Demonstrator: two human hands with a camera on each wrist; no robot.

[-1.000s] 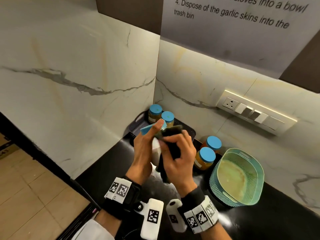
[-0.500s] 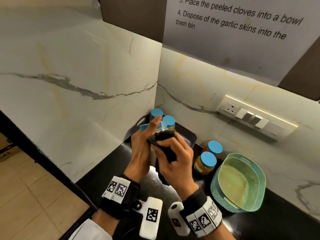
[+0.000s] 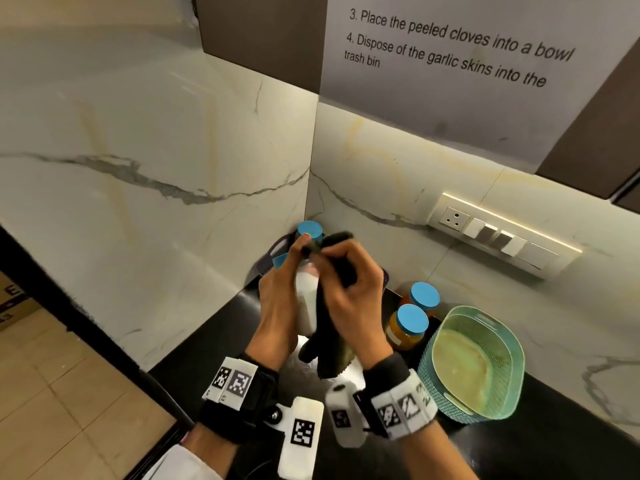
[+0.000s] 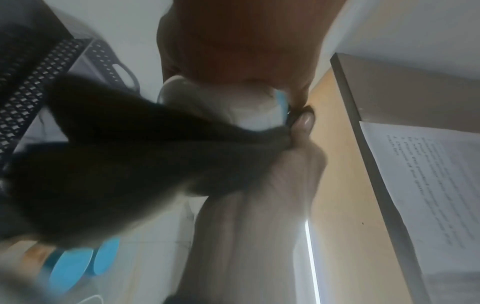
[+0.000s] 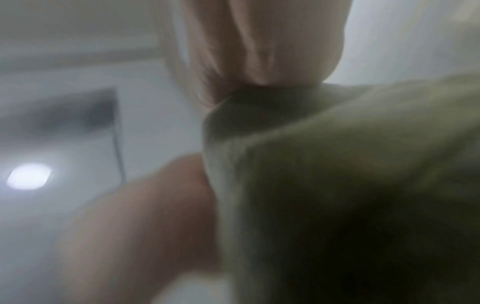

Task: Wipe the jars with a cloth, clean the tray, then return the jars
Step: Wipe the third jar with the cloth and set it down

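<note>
My left hand [image 3: 280, 289] grips a white jar [image 3: 306, 299] with a blue lid, held up above the counter. My right hand [image 3: 349, 292] holds a dark cloth [image 3: 329, 341] pressed against the jar's right side and lid; the cloth hangs down below. In the left wrist view the white jar [image 4: 249, 109] shows between my fingers with the dark cloth [image 4: 124, 160] draped over it. The right wrist view is blurred and filled by the cloth [image 5: 350, 195]. Behind my hands, a dark tray [image 3: 273, 251] in the corner holds a blue-lidded jar [image 3: 309, 230]. Two more blue-lidded jars [image 3: 410, 323] stand on the counter.
A teal basket [image 3: 474, 362] sits on the black counter to the right of the two jars. Marble walls meet in the corner behind the tray. A switch panel [image 3: 502, 233] is on the right wall. The counter's left edge drops to a tiled floor.
My right hand has slid the cloth up over the jar's lid. Both hands have shifted slightly towards the corner, now covering one of the tray's jars.
</note>
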